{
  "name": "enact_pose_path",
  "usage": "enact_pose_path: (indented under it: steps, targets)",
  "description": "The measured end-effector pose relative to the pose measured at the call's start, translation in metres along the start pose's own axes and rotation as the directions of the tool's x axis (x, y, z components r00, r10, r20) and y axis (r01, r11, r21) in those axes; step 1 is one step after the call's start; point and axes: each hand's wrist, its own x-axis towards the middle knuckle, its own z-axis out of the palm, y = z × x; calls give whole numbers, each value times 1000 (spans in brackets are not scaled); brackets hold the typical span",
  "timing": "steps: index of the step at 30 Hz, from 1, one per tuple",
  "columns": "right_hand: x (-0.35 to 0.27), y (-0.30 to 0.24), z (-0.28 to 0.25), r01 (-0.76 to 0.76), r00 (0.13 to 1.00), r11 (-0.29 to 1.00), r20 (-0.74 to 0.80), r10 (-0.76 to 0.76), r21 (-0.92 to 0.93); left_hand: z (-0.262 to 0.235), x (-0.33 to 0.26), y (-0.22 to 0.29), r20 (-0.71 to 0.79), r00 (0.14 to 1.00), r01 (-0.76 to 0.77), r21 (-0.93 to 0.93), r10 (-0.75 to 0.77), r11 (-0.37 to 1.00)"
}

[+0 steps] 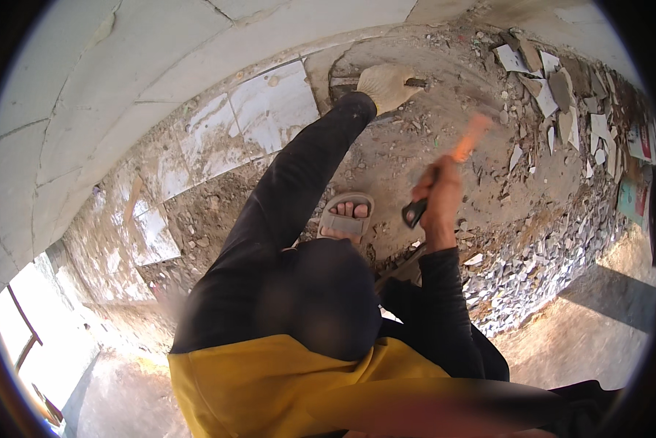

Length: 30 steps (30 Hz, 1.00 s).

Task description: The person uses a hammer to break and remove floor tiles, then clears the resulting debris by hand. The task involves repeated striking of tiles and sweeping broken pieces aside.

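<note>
My left hand (pixel 388 85), in a pale work glove, is closed around a dark metal chisel (pixel 414 82) whose tip rests on the bare mortar floor (pixel 445 87) beside the edge of the remaining white floor tiles (pixel 273 106). My right hand (pixel 439 196) is bare and raised above the floor, gripping a hammer (pixel 468 140) with an orange handle and a black grip end. The hammer is blurred by motion and its head cannot be made out. Both arms wear black sleeves.
My foot in a grey sandal (pixel 346 217) stands on the stripped floor between my arms. Broken tile pieces (pixel 554 87) lie along the far right, and a heap of grey rubble (pixel 547 266) lies at the right. A white tiled wall (pixel 87 80) curves at the upper left.
</note>
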Motion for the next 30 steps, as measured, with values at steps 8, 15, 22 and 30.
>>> enact_pose_path:
  steps: [8,15,22,30]
  targets:
    - [24,-35,-104,364,904,877,109,-414,314,3,3,-1,99,994,42,3,-42,999]
    - [-7,-75,-34,611,775,677,-485,-406,410,11,-2,3,117,993,27,46,-33,999]
    - [21,7,-49,110,936,993,331,-117,38,4,4,-2,76,996,52,0,-52,999]
    - [-6,-127,-74,730,675,617,-450,-584,295,3,-1,1,101,995,13,38,-17,999]
